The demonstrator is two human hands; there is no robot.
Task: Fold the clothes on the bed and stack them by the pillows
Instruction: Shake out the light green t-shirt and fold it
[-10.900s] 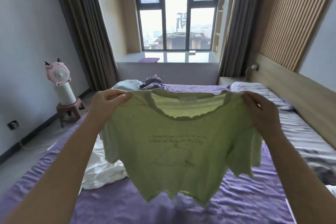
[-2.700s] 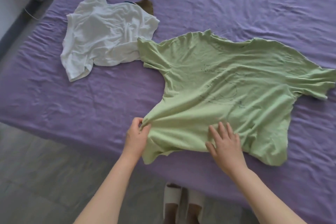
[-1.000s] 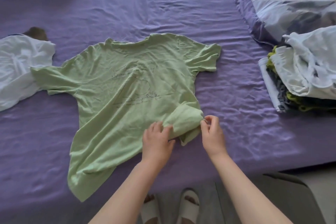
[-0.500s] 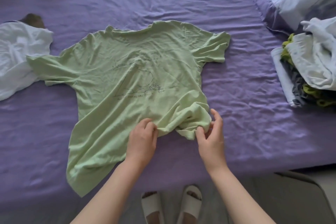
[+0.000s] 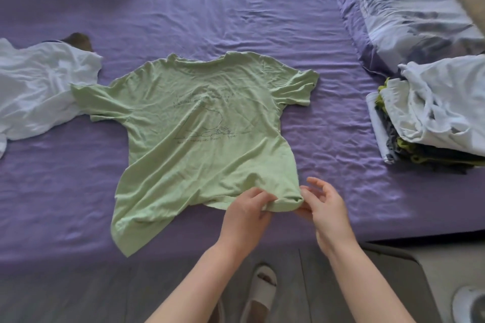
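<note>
White shirt [image 5: 39, 92]: thin, crumpled cotton, lying loose at the bed's left edge
Bed [image 5: 236, 13]: purple sheet, finely wrinkled
Green T-shirt [image 5: 199, 134]: soft, matte knit spread flat mid-bed, line drawing on the chest, sleeves out, lower right hem rolled
Left hand [image 5: 245, 214]: fingers curled, pinching the rolled hem
Right hand [image 5: 326, 208]: thumb and fingertips on the hem's corner, other fingers spread
Folded stack [image 5: 430, 118]: white and dark layers, right, beside the pillow [image 5: 399, 5]
</note>
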